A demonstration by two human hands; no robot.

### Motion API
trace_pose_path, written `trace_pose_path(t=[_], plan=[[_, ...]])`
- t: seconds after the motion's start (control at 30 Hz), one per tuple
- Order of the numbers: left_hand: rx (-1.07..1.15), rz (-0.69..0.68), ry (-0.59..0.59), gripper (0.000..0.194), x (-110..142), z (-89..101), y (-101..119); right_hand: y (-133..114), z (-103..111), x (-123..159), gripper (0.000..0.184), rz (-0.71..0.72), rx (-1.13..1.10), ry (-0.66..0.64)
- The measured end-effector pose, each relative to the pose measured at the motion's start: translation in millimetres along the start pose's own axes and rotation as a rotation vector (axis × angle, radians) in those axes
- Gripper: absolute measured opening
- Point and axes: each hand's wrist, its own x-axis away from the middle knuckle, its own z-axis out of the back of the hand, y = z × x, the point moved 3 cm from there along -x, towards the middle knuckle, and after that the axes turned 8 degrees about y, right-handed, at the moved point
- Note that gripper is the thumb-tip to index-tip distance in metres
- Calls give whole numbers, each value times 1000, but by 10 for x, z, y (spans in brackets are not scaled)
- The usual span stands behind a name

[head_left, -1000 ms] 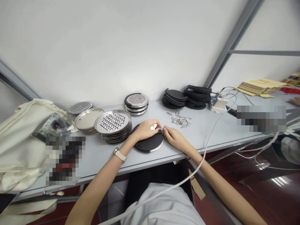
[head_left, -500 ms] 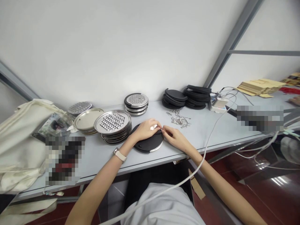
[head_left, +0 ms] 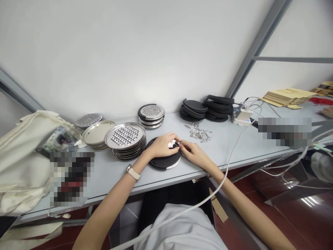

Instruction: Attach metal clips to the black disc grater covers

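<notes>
A round black disc (head_left: 165,162) with a silver edge showing along its lower right lies flat near the table's front edge. My left hand (head_left: 164,146) reaches over its upper part, the thumb and fingers pinched together. A crumpled white piece (head_left: 171,143) shows at these fingers, with something small and dark beside it. At the disc's right edge my right hand (head_left: 193,152) is closed in a pinch, its fingertips meeting the left ones. Whatever sits between the fingertips is too small to name. Small metal clasps (head_left: 200,134) lie loose just beyond my right hand.
Left of the disc stands a stack of round metal graters (head_left: 126,137), beside plain metal discs (head_left: 97,132). Further back are a smaller grater stack (head_left: 151,113) and black discs and rings (head_left: 194,107). A white cable (head_left: 230,159) crosses in front of my right forearm.
My left fingers have lifted and shifted slightly, so more of the white piece and a small dark thing show. My right hand and the disc stay nearly where they were.
</notes>
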Motion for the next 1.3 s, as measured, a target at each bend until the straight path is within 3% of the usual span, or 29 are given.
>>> trace_pose_path(t=[0.13, 0.33, 0.5, 0.6, 0.7, 0.93, 1.1, 1.3], plan=[[53, 25, 22, 20, -3, 31, 8, 12, -10, -6, 26, 4, 11, -10], [36, 91, 196, 27, -12, 92, -44, -2, -8, -9, 28, 0, 49, -1], [78, 102, 251, 43, -19, 61, -106, -6, -5, -6, 29, 2, 55, -3], [246, 137, 248, 29, -30, 23, -141, 7, -11, -5, 28, -9, 51, -14], [311, 123, 226, 21, -39, 16, -125, 7, -13, -6, 28, -9, 46, -16], [-89, 15, 72, 14, 12, 77, 42, 0, -5, -6, 27, 4, 36, -12], [-295, -40, -40, 40, 29, 116, 127, 20, -8, -7, 31, 11, 50, -21], [-409, -57, -157, 31, 120, 161, 169, -6, -21, 0, 31, 41, 98, -7]])
